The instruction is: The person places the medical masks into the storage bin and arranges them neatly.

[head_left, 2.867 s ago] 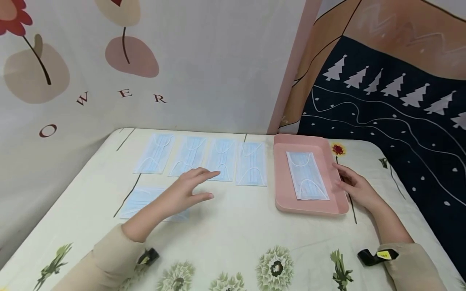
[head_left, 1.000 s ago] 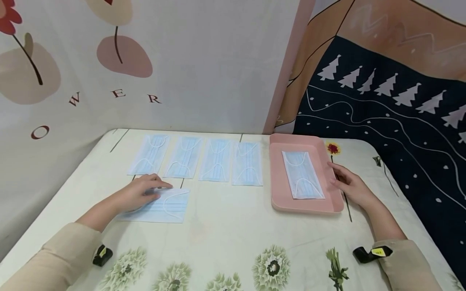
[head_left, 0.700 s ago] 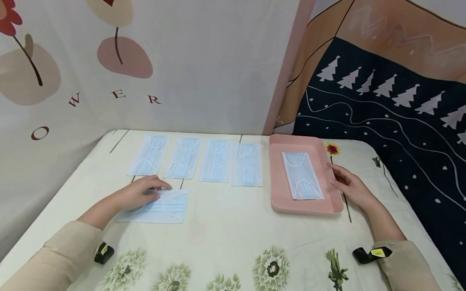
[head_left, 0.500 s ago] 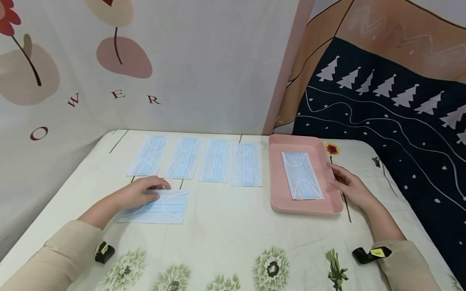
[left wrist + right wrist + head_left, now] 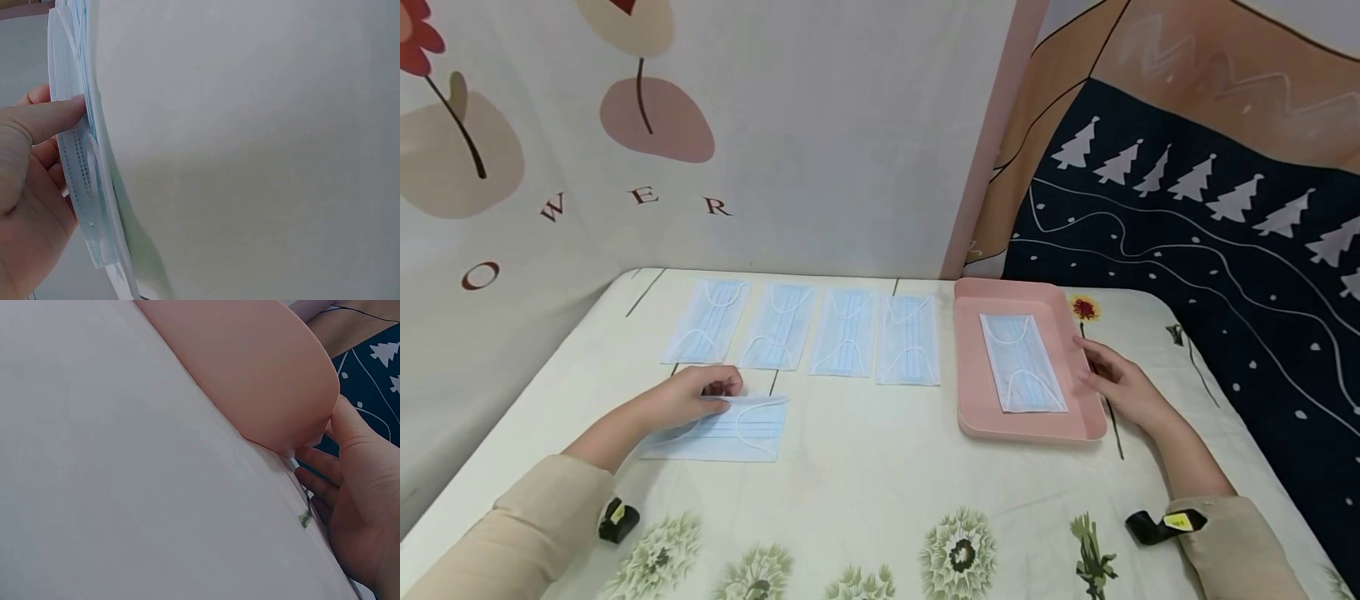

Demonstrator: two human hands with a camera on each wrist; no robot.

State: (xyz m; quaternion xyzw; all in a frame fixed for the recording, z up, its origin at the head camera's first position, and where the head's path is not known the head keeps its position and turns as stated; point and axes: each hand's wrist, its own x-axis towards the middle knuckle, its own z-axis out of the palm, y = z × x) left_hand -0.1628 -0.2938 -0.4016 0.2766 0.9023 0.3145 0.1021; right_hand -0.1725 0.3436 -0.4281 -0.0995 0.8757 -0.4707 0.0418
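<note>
1. The left hand (image 5: 673, 402) pinches the far edge of the near face mask (image 5: 748, 435), thumb on top and fingers curled behind; the mask lies crosswise on the table (image 5: 850, 467)
2. Beyond it, four masks (image 5: 842, 333) lie lengthwise in a row, narrow gaps between them
3. Just right of the row sits the pink tray (image 5: 974, 417), another mask (image 5: 1024, 364) lying inside
4. The right hand (image 5: 1129, 392) holds the tray's right side, thumb at the rim, fingers outside

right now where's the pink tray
In the head view, the pink tray sits right of centre on the table, beside the row of four masks, with the right hand at its right rim.
</note>
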